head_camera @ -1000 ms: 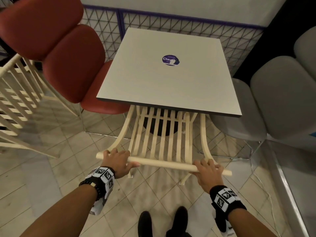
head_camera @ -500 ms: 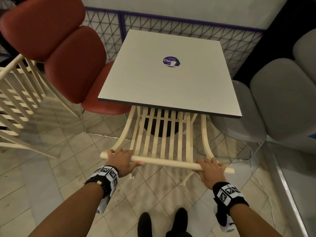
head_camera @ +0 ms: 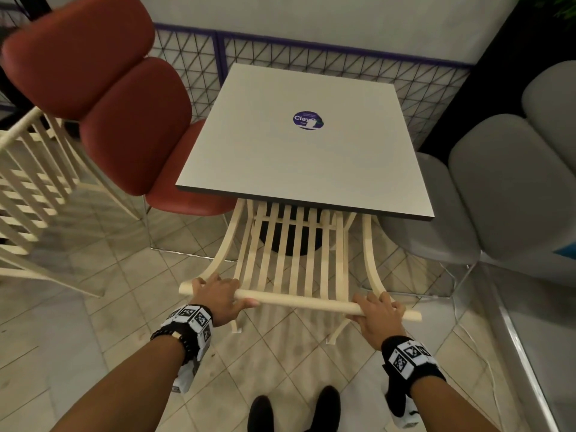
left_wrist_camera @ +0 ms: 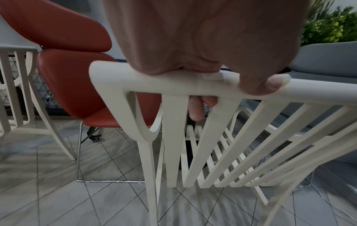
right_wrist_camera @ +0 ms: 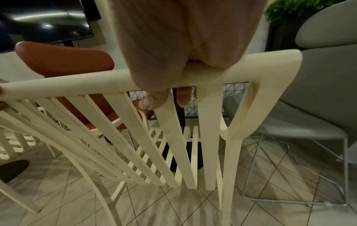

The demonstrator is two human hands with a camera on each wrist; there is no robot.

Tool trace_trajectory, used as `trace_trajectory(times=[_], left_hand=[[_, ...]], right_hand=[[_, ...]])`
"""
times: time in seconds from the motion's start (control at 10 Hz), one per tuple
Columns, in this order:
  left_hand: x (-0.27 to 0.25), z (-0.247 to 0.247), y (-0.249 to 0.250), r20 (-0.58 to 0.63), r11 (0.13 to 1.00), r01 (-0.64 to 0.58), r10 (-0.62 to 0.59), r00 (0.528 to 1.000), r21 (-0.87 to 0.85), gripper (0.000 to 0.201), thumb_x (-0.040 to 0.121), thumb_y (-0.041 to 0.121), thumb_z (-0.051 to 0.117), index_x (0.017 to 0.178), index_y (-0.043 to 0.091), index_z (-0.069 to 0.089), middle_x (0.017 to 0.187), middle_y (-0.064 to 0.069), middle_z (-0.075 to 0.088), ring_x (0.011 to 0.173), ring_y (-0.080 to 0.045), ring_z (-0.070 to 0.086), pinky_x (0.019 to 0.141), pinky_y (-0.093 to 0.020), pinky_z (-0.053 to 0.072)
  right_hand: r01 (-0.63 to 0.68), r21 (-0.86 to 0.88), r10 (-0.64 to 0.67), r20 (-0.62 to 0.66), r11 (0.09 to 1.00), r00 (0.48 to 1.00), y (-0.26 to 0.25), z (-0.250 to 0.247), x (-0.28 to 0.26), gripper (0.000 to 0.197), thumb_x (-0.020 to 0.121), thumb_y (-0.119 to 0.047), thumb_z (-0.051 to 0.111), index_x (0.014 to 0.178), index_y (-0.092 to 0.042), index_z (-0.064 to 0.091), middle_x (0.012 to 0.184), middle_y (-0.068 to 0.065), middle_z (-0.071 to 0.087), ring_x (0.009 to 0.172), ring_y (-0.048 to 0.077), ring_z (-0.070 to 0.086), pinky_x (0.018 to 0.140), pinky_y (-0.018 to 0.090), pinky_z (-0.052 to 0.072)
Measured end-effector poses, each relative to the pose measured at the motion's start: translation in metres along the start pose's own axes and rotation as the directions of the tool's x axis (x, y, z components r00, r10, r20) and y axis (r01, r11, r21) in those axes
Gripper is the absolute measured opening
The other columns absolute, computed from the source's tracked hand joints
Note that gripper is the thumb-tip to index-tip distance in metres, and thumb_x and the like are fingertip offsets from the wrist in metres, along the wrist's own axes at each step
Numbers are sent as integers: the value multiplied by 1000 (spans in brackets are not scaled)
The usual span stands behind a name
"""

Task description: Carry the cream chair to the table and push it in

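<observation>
The cream slatted chair (head_camera: 296, 263) stands at the near edge of the square grey table (head_camera: 299, 163), its seat hidden under the tabletop and only the back showing. My left hand (head_camera: 218, 294) grips the left end of the chair's top rail (head_camera: 299, 299), fingers over the front and thumb along the rail. My right hand (head_camera: 378, 311) grips the right end of that rail. The left wrist view shows my left hand (left_wrist_camera: 203, 76) curled round the chair rail (left_wrist_camera: 119, 82). In the right wrist view my right hand (right_wrist_camera: 170, 85) wraps the chair rail (right_wrist_camera: 270, 67).
A red padded chair (head_camera: 124, 120) stands left of the table and a grey padded chair (head_camera: 498, 188) right of it. Another cream slatted chair (head_camera: 34, 188) is at far left. A wire mesh fence (head_camera: 311, 63) runs behind the table. My shoes (head_camera: 293, 413) stand on the tiled floor.
The chair has slid a little further under the table, with both hands still on its top rail. The view has shifted slightly forward.
</observation>
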State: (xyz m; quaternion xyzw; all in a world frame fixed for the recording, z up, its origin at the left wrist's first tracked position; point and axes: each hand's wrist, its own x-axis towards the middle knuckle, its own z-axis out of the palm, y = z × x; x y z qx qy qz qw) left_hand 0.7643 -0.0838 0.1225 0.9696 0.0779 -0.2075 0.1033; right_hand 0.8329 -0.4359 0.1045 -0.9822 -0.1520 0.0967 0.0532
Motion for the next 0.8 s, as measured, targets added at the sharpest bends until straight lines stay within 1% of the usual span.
trace_trajectory(times=[0.1,0.2,0.3,0.4,0.5,0.6,0.7,0.8], left_hand=[[1,1,0,-9,1000,11,-11,1000,-14,59,74,83,31,88,29,52,93,8,62,100,-17,49,96,-50,30],[-2,0,1,-29,1000,-1,0,1000,-19,55,74,83,31,84,32,47,89,10,60,97,-16,48,96,-49,31],[-5,0,3,-32,999,11,-12,999,-30,63,69,87,25,86,31,49,89,10,58,94,-15,44,98,-48,29],[-9,7,4,-112,1000,6,-8,994,-10,90,59,90,3,99,28,55,105,8,61,105,-19,49,104,-51,27],[-12,15,5,-192,999,23,-27,981,-23,103,56,91,-8,110,29,54,123,5,57,118,-23,48,111,-55,24],[-17,22,6,-195,998,55,-62,979,-43,90,67,87,8,118,28,52,138,-2,50,130,-30,41,112,-60,22],[-36,21,12,-222,996,80,-86,971,-35,66,84,68,31,135,28,40,151,-4,37,141,-31,29,115,-62,20],[-69,37,6,-337,999,15,-32,941,-52,64,88,59,39,143,30,28,158,-1,27,145,-27,26,113,-57,27]], right_hand=[[-11,4,11,28,1000,1000,-1,-4,-1,20,84,-44,59,101,-34,59,97,-7,64,96,22,48,83,43,26],[-17,22,16,61,1000,998,-2,-9,0,24,85,-47,56,105,-34,58,103,-8,62,101,21,46,86,42,25],[-26,44,22,79,999,997,-2,-13,-1,26,84,-49,56,105,-34,58,105,-10,62,103,19,46,88,41,24],[-20,67,16,57,998,998,0,-13,-3,24,83,-49,57,103,-36,59,104,-14,63,101,16,46,84,37,20],[-27,83,23,57,996,998,0,-13,-3,21,81,-50,59,99,-38,59,100,-16,62,100,15,47,81,35,18],[-39,94,28,115,995,993,1,-17,-3,30,80,-50,61,108,-39,58,104,-13,56,106,18,46,85,36,25],[-78,32,73,144,996,987,-9,-24,-13,61,81,-50,60,136,-32,39,133,-2,43,125,23,36,108,43,25],[-35,13,35,14,999,999,-18,-14,-56,79,83,-46,59,148,-27,19,155,4,25,142,26,20,116,45,15]])
